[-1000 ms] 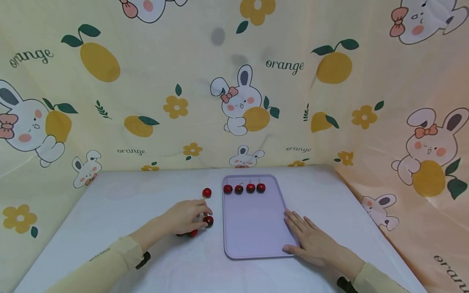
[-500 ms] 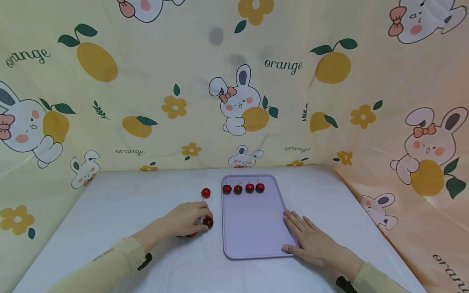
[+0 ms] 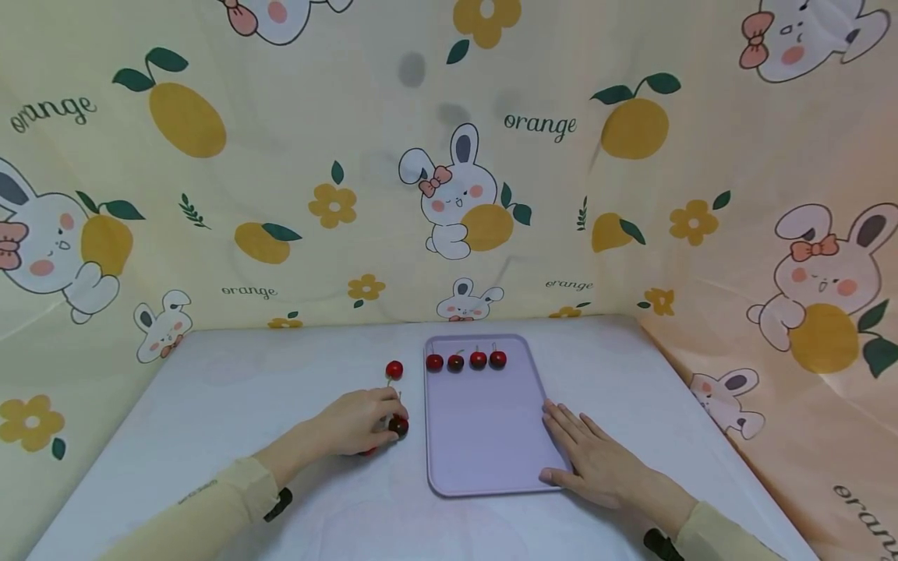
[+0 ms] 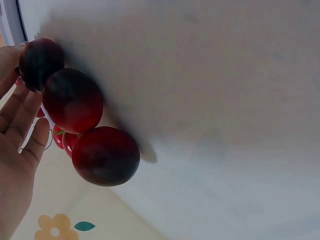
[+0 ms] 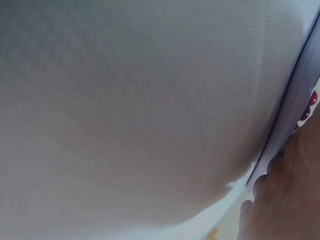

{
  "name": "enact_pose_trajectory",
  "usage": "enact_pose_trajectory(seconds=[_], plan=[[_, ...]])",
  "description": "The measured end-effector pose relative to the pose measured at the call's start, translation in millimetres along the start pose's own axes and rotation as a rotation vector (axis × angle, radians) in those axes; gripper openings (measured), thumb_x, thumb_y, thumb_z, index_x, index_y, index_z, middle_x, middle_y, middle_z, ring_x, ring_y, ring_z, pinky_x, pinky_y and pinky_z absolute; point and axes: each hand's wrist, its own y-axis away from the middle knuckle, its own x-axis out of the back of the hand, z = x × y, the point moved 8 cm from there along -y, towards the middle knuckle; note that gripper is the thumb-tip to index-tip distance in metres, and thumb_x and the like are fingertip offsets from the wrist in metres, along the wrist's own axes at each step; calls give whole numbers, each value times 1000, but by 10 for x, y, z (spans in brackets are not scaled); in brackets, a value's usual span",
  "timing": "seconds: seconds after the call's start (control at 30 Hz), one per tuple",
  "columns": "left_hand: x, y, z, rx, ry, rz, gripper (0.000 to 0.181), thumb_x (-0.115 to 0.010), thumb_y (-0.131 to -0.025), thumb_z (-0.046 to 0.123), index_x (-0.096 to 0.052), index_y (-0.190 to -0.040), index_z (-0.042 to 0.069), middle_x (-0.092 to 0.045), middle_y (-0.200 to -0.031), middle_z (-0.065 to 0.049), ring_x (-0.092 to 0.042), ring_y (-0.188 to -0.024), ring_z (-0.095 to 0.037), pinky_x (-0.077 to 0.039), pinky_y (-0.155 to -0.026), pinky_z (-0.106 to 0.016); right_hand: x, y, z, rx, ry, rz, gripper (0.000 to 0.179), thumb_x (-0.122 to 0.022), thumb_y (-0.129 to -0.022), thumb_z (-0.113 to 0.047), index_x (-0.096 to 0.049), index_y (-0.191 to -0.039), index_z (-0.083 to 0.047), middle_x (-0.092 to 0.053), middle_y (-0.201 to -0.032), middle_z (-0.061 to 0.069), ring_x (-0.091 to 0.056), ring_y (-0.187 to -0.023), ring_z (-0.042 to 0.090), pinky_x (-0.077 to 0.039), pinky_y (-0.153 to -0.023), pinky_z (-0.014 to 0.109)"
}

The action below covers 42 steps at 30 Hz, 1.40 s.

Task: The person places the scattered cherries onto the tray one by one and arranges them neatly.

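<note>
My left hand point(image 3: 361, 421) is left of the lilac tray point(image 3: 484, 436), its thumb and fingers pinching a dark red cherry point(image 3: 398, 425). In the left wrist view that same cherry point(image 4: 41, 65) sits between thumb and fingers, with two more dark cherries point(image 4: 106, 156) close beside it. The hand mostly covers those in the head view, where a bit of red cherry point(image 3: 368, 451) shows below it. Flat with straight fingers, my right hand point(image 3: 596, 460) rests on the tray's right edge. Several cherries point(image 3: 479, 359) with stems stand in a row along the tray's far end.
One bright red cherry point(image 3: 394, 370) lies on the white table point(image 3: 266, 374) beyond my left hand, left of the tray. A printed cloth backdrop point(image 3: 379, 156) with rabbits and oranges rises behind the table and along its sides.
The left fingers have closed in on the dark cherry, which has barely moved. My right hand and the cherries on the tray stay where they were.
</note>
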Motion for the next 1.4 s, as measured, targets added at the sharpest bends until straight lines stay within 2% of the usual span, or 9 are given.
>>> enact_pose_trajectory(seconds=[0.3,0.6,0.83,1.1,1.4], plan=[[2,5,-4,9,35,-2,25,-79,-93,22,-74,-117,18,-64,-108,5,-60,-88,-11,-55,-81,-29,2,2,8,7,-4,12,90,-51,-100,-66,-40,-156,4,-28,-168,18,-30,-154,38,-27,-121,59],[98,3,-4,19,24,89,28,-82,-91,21,-74,-118,17,-64,-112,5,-64,-97,-11,-58,-89,-35,-1,-10,10,6,-9,7,91,-51,-100,-67,-39,-156,4,-28,-168,18,-29,-154,39,-28,-121,60],[137,-42,28,3,56,146,29,-81,-91,20,-73,-119,16,-66,-116,4,-67,-96,-12,-58,-85,-32,6,-12,5,-6,-18,-12,92,-51,-100,-68,-38,-157,3,-27,-169,18,-28,-154,39,-26,-121,60],[134,-174,109,-5,40,217,30,-84,-89,23,-75,-116,16,-68,-114,4,-68,-95,-13,-58,-86,-32,5,-1,2,-12,-21,-18,92,-50,-100,-68,-38,-157,3,-27,-169,17,-28,-154,38,-25,-121,60],[66,-345,128,40,1,222,30,-82,-92,29,-73,-118,16,-70,-118,2,-70,-95,-12,-58,-83,-32,16,-1,-12,5,-5,4,91,-51,-100,-67,-39,-157,4,-28,-168,18,-29,-154,39,-27,-121,59]])
